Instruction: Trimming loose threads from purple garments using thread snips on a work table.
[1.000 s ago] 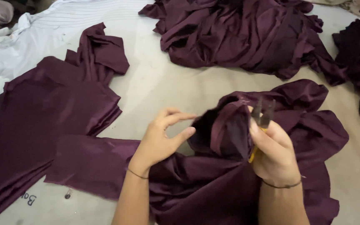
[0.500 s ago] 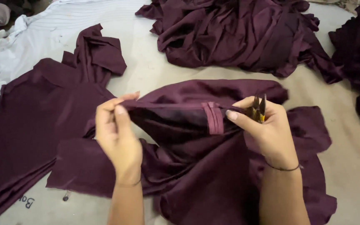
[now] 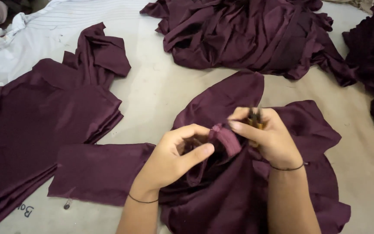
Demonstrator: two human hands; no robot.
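The maroon garment (image 3: 239,190), soft and probably slippery, lies bunched at lower centre; its folded band (image 3: 226,139) gives the firmest hold. The left hand (image 3: 174,158) pinches that band, while the right hand (image 3: 267,136) grips cloth plus what may be small snips (image 3: 255,118).

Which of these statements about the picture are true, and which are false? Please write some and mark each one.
1. Both hands hold the same maroon garment. True.
2. The right hand also holds a small tool. True.
3. The left hand rests flat on the table. False: it grips a fold of the garment.
4. A flat stack of maroon cloth lies to the left. True.
5. The heap at the top is white. False: it is maroon.
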